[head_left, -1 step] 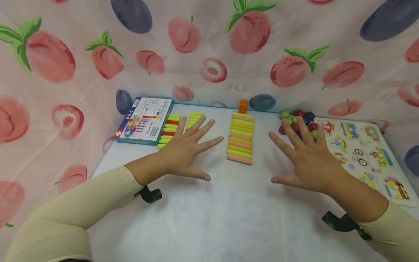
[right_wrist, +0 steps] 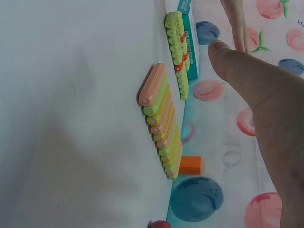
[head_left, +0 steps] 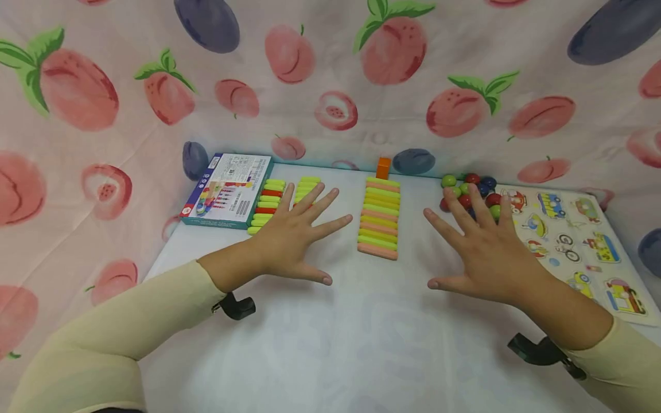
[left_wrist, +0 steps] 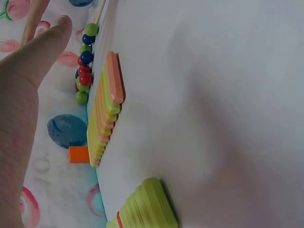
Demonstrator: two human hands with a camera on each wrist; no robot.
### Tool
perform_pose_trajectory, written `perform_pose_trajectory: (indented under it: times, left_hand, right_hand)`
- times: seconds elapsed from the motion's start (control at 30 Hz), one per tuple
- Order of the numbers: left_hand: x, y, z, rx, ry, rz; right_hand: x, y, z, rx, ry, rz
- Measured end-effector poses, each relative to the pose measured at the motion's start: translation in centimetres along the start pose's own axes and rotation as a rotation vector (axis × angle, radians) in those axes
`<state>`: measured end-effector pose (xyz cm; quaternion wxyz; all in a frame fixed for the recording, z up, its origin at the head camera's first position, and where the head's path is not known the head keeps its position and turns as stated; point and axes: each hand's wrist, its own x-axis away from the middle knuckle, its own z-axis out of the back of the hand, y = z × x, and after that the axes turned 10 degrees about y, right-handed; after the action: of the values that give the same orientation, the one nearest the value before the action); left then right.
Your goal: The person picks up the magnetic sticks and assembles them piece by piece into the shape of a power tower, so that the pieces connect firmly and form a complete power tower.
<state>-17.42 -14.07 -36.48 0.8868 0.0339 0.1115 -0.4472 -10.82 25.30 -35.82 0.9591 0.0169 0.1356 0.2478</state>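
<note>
Both hands hover over the white table with fingers spread and nothing held. My left hand (head_left: 287, 241) is in front of rows of yellow-green and red sticks (head_left: 267, 205), partly covering them. Between the two hands lies a row of pink, yellow and green sticks (head_left: 379, 218), side by side, with an orange block (head_left: 383, 168) behind it. My right hand (head_left: 490, 258) overlaps a cluster of red, green and blue balls (head_left: 448, 180) in the head view. In the right wrist view, the thumb (right_wrist: 242, 71) stretches out above the stick rows.
A flat toy box (head_left: 227, 192) lies at the back left, beside the green and red sticks. At the right is a pale board with vehicle pictures (head_left: 568, 229). A fruit-print cloth (head_left: 330, 69) rises behind the table (head_left: 351, 338) and along its left side.
</note>
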Motion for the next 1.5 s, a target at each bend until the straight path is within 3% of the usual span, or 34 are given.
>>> perform_pose_trajectory:
  times: [0.27, 0.47, 0.6, 0.77, 0.9, 1.17, 1.5]
  left_hand:
    - [-0.2, -0.2, 0.4, -0.024, -0.007, 0.019]
    - [0.4, -0.4, 0.4, 0.015, -0.025, 0.065]
    - [1.7, -1.0, -0.2, 0.06, -0.051, 0.152]
    - [3.9, -2.3, -1.3, 0.115, -0.065, 0.304]
    - [5.3, -3.1, -2.3, 0.134, -0.065, 0.366]
    - [7.2, -3.7, -4.5, 0.17, -0.006, 0.366]
    - [7.5, -3.8, -5.5, 0.167, 0.051, 0.353]
  right_hand:
    - [0.2, 0.1, 0.0, -0.009, 0.003, 0.005]
    - [0.5, 0.1, 0.0, -0.016, 0.025, 0.008]
    - [0.7, 0.9, -0.2, -0.023, 0.041, -0.035]
    - [0.6, 3.6, -0.8, -0.05, 0.055, -0.121]
    - [0.8, 5.9, -1.7, -0.087, -0.012, -0.203]
    - [1.9, 9.4, -4.7, -0.115, -0.22, -0.372]
    - [3.1, 9.9, -6.1, -0.077, -0.179, -0.361]
